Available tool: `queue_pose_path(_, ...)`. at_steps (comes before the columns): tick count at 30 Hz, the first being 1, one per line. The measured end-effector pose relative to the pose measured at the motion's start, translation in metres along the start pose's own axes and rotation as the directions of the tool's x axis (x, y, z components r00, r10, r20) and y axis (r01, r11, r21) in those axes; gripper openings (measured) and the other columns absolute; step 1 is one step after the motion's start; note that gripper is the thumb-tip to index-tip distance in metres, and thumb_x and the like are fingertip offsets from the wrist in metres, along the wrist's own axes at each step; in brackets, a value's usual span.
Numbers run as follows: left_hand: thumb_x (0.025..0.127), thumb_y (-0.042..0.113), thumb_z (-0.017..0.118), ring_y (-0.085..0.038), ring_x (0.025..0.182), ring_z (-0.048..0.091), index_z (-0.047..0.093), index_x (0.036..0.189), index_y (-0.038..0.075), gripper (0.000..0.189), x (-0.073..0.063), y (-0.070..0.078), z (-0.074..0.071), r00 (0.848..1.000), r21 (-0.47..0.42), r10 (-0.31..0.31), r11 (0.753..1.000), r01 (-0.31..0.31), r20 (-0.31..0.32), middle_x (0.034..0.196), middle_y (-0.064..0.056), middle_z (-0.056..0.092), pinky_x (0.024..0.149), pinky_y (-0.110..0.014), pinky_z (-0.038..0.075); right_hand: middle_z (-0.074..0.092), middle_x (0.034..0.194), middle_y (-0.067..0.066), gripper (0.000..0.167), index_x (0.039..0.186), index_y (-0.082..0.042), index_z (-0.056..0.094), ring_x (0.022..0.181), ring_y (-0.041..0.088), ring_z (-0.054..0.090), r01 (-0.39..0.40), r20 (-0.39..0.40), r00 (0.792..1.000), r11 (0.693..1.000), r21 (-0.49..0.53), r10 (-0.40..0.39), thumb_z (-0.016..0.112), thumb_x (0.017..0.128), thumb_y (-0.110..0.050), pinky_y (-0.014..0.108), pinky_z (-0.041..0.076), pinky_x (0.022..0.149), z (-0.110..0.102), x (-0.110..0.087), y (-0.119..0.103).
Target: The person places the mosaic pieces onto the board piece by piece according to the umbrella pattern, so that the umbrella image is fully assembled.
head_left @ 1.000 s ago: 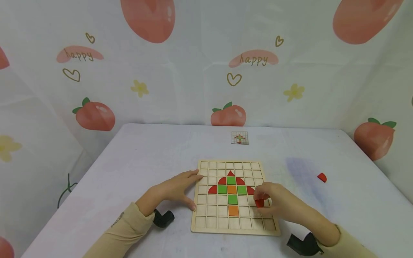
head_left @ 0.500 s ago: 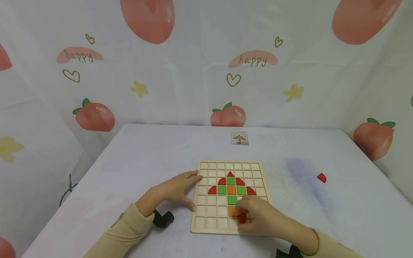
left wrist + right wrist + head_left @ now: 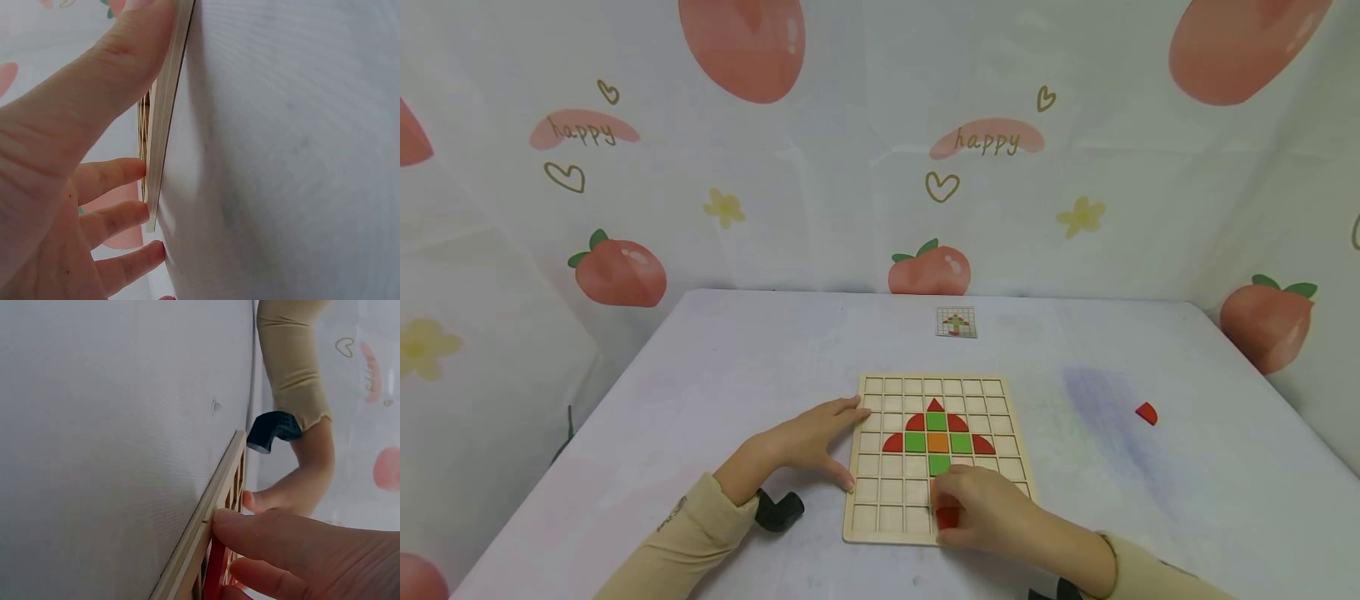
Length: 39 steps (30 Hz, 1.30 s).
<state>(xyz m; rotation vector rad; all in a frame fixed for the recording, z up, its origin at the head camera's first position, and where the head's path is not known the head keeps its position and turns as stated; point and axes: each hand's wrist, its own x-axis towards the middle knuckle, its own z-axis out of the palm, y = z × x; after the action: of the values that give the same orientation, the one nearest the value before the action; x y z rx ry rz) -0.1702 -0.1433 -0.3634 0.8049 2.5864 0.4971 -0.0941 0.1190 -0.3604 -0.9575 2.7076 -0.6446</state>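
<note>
A square wooden grid board (image 3: pixel 891 492) lies on the table, with red, green and orange pieces set in its cells. My left hand (image 3: pixel 808 437) rests at the board's left side, thumb and fingers spread along the edge; in the left wrist view the fingertips (image 3: pixel 128 167) meet the board's rim. Over the front row, below an orange square partly covered by my fingers, my right hand (image 3: pixel 988 508) pinches a red piece (image 3: pixel 947 517). Close up in the right wrist view, the red piece (image 3: pixel 216 569) stands at the board's surface beside my thumb; its full outline is hidden.
A loose red quarter-circle piece (image 3: pixel 1146 413) lies on the table to the right of the board. Behind the board is a small card (image 3: pixel 956 322) printed with a gridded coloured pattern. A patterned cloth backdrop (image 3: pixel 820 192) hangs along the table's far edge.
My right hand has carried the red piece leftward and toward the front row, from the board's right side to its middle column. My left hand has stayed at the board's edge.
</note>
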Motion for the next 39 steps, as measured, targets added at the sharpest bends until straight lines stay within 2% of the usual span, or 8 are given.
queue_pose_path(15, 0.066, 0.043, 0.081, -0.035, 0.141, 0.026, 0.034, 0.143, 0.005, 0.098, -0.001, 0.000, 0.000, 1.000, 0.001, 0.015, 1.000, -0.015, -0.001, 0.153, -0.018, 0.024, 0.114, -0.049, 0.028, 0.054, 0.073, -0.014, 0.019, 0.081, -0.017, 0.064, 0.065, -0.001, 0.042, -0.039, -0.008, 0.999, 0.998, 0.044, 0.039, 0.079, 0.070, -0.019, 0.015, 0.039, 0.057, -0.003, 0.000, -0.002)
queue_pose_path(23, 0.066, 0.044, 0.081, -0.034, 0.142, 0.025, 0.034, 0.144, 0.007, 0.098, 0.000, -0.002, 0.001, 1.000, -0.007, 0.009, 1.000, -0.009, 0.004, 0.154, -0.017, 0.024, 0.114, -0.050, 0.027, 0.061, 0.080, -0.011, 0.016, 0.085, -0.016, 0.064, 0.070, 0.000, 0.050, -0.038, -0.075, 0.996, 0.995, 0.087, 0.045, 0.076, 0.076, -0.020, 0.016, 0.043, 0.059, -0.021, -0.007, 0.012)
queue_pose_path(27, 0.066, 0.043, 0.081, -0.035, 0.142, 0.025, 0.034, 0.144, 0.006, 0.099, 0.000, -0.001, 0.000, 1.000, -0.008, 0.008, 1.000, -0.008, 0.004, 0.154, -0.017, 0.023, 0.114, -0.050, 0.027, 0.063, 0.081, -0.008, 0.013, 0.086, -0.013, 0.065, 0.072, 0.002, 0.051, -0.070, -0.123, 0.989, 0.995, 0.070, 0.078, 0.074, 0.078, -0.017, 0.017, 0.045, 0.060, -0.035, -0.009, 0.030)
queue_pose_path(29, 0.066, 0.043, 0.081, -0.035, 0.141, 0.025, 0.034, 0.143, 0.005, 0.099, 0.000, -0.001, 0.000, 1.000, -0.003, 0.011, 1.000, -0.011, 0.002, 0.154, -0.018, 0.024, 0.114, -0.050, 0.027, 0.063, 0.081, -0.007, 0.012, 0.087, -0.012, 0.065, 0.072, 0.003, 0.052, -0.118, -0.158, 0.979, 0.991, 0.056, 0.125, 0.073, 0.079, -0.016, 0.018, 0.046, 0.060, -0.042, -0.011, 0.042)
queue_pose_path(32, 0.065, 0.043, 0.081, -0.035, 0.141, 0.026, 0.034, 0.143, 0.005, 0.099, 0.000, -0.001, 0.000, 1.000, 0.000, 0.011, 1.000, -0.011, 0.002, 0.153, -0.018, 0.024, 0.114, -0.050, 0.028, 0.063, 0.081, -0.004, 0.013, 0.087, -0.009, 0.065, 0.072, 0.007, 0.053, -0.201, -0.219, 0.954, 0.979, 0.042, 0.205, 0.073, 0.078, -0.014, 0.019, 0.046, 0.059, -0.053, -0.015, 0.067)
queue_pose_path(35, 0.065, 0.044, 0.081, -0.034, 0.141, 0.026, 0.034, 0.144, 0.006, 0.099, 0.000, -0.001, 0.001, 1.000, 0.001, 0.006, 1.000, -0.006, 0.004, 0.154, -0.017, 0.024, 0.114, -0.049, 0.028, 0.064, 0.080, 0.001, 0.014, 0.087, -0.006, 0.065, 0.070, 0.010, 0.055, -0.268, -0.285, 0.922, 0.963, 0.018, 0.262, 0.073, 0.078, -0.013, 0.021, 0.046, 0.058, -0.064, -0.023, 0.098)
queue_pose_path(39, 0.065, 0.043, 0.081, -0.034, 0.141, 0.026, 0.034, 0.144, 0.007, 0.099, 0.000, -0.002, 0.001, 1.000, 0.007, 0.008, 1.000, -0.008, 0.003, 0.154, -0.017, 0.024, 0.114, -0.049, 0.028, 0.065, 0.080, 0.010, 0.015, 0.088, -0.001, 0.065, 0.072, 0.019, 0.059, -0.356, -0.334, 0.878, 0.934, 0.023, 0.342, 0.070, 0.079, -0.012, 0.027, 0.047, 0.060, -0.079, -0.040, 0.139)
